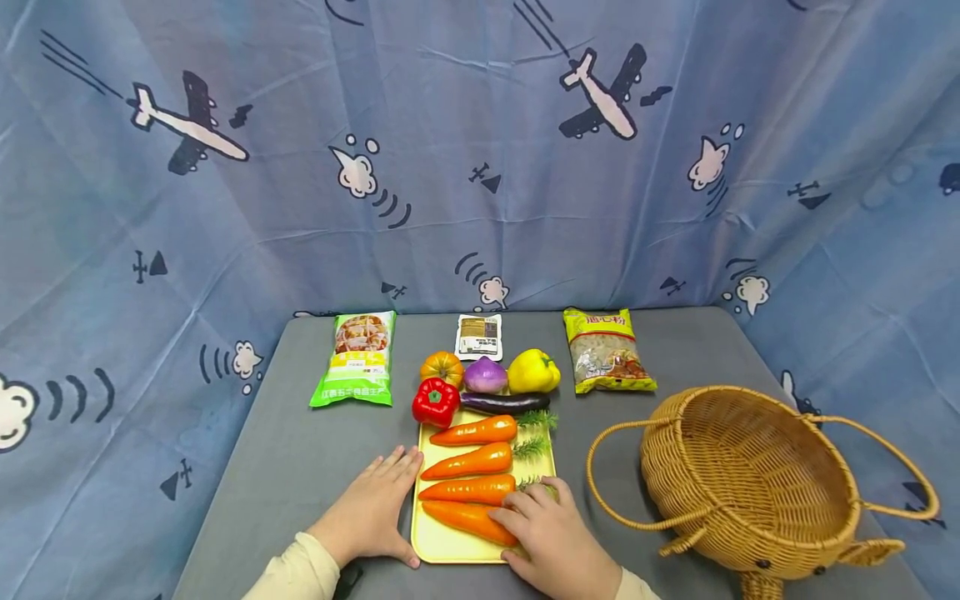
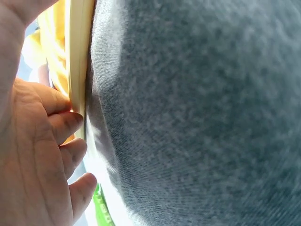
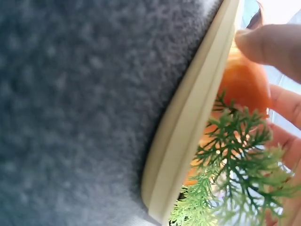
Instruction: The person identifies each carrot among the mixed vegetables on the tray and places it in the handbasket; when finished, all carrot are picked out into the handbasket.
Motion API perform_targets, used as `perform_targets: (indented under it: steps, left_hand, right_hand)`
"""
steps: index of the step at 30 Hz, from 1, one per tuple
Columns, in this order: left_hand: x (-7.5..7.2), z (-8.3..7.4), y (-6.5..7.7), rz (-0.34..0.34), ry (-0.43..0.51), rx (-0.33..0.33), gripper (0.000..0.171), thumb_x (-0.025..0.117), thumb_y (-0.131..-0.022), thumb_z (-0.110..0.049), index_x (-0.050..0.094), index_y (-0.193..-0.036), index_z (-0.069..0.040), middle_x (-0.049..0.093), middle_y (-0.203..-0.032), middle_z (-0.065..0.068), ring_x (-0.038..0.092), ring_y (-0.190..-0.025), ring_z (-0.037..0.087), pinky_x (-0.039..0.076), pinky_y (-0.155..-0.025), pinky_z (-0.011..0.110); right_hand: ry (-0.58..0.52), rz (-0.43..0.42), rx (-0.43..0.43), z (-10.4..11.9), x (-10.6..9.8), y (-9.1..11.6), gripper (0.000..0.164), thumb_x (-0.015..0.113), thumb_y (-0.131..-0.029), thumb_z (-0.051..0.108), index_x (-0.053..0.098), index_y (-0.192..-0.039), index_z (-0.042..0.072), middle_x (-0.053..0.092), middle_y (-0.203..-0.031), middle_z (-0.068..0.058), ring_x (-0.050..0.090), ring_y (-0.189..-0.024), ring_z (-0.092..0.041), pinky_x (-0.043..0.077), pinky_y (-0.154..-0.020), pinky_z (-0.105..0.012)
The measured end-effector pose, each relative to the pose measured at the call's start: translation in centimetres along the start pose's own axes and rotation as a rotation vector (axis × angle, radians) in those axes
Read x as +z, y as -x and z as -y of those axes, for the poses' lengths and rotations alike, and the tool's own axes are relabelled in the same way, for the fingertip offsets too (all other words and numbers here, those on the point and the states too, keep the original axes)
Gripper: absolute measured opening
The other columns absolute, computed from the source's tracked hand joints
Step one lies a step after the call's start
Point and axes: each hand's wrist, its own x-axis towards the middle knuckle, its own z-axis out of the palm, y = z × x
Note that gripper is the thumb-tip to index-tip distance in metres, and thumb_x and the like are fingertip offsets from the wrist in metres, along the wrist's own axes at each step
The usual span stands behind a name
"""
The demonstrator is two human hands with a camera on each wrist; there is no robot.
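Several orange carrots with feathery green tops lie side by side on a pale yellow tray. My right hand holds the nearest carrot by its thick end, thumb on the near side and fingers across the top. In the right wrist view, this carrot's orange end shows between thumb and fingers, with green fronds below. My left hand lies spread at the tray's left side. In the left wrist view, its fingertips touch the tray's rim.
Behind the carrots sit a dark eggplant, red pepper, orange pumpkin, purple round vegetable and yellow pepper. Food packets stand farther back: green-white, small white, yellow. A wicker basket is at right.
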Motion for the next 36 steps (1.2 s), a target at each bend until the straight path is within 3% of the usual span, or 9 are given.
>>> perform_targets:
  steps: [8, 15, 24, 30, 36]
  left_hand:
    - [0.1, -0.1, 0.0, 0.005, -0.006, 0.0, 0.143, 0.096, -0.059, -0.07, 0.034, -0.166, 0.001, 0.032, -0.172, 0.017, 0.028, -0.158, 0.037, 0.029, -0.124, 0.058]
    - [0.1, 0.0, -0.1, 0.006, -0.008, -0.004, 0.144, 0.096, -0.059, -0.071, 0.034, -0.166, 0.002, 0.032, -0.171, 0.017, 0.028, -0.158, 0.038, 0.029, -0.124, 0.059]
    - [-0.1, -0.2, 0.1, 0.002, -0.028, -0.004, 0.143, 0.096, -0.058, -0.07, 0.035, -0.165, 0.003, 0.033, -0.171, 0.018, 0.028, -0.158, 0.038, 0.03, -0.124, 0.058]
    - [-0.3, -0.4, 0.1, -0.007, -0.038, 0.002, 0.142, 0.097, -0.058, -0.069, 0.037, -0.164, 0.003, 0.035, -0.17, 0.019, 0.029, -0.157, 0.039, 0.031, -0.124, 0.058]
    - [-0.3, -0.6, 0.0, 0.002, -0.057, -0.001, 0.141, 0.096, -0.058, -0.07, 0.037, -0.164, 0.003, 0.035, -0.17, 0.018, 0.029, -0.157, 0.039, 0.031, -0.124, 0.058]
  right_hand:
    - [0.055, -0.049, 0.018, -0.1, 0.6, 0.1, 0.045, 0.094, -0.074, 0.04, 0.08, -0.114, 0.026, 0.07, -0.104, 0.009, 0.061, -0.091, -0.015, 0.043, -0.092, -0.052]
    - [0.057, -0.047, 0.001, 0.1, -0.3, -0.1, 0.04, 0.094, -0.073, 0.04, 0.083, -0.108, 0.024, 0.07, -0.1, 0.011, 0.06, -0.091, -0.015, 0.045, -0.091, -0.054]
    - [0.039, -0.106, -0.012, 0.7, -2.7, -0.2, 0.035, 0.091, -0.074, 0.037, 0.083, -0.105, 0.023, 0.071, -0.099, 0.012, 0.059, -0.089, -0.013, 0.048, -0.088, -0.05]
    - [0.05, -0.216, -0.02, 0.7, -4.9, 0.0, 0.038, 0.092, -0.069, 0.032, 0.082, -0.105, 0.023, 0.073, -0.1, 0.013, 0.06, -0.086, -0.012, 0.05, -0.086, -0.054]
    - [0.082, -0.277, 0.105, -0.1, -8.4, 0.3, 0.037, 0.088, -0.071, 0.033, 0.083, -0.106, 0.021, 0.074, -0.098, 0.01, 0.06, -0.081, -0.013, 0.051, -0.087, -0.059]
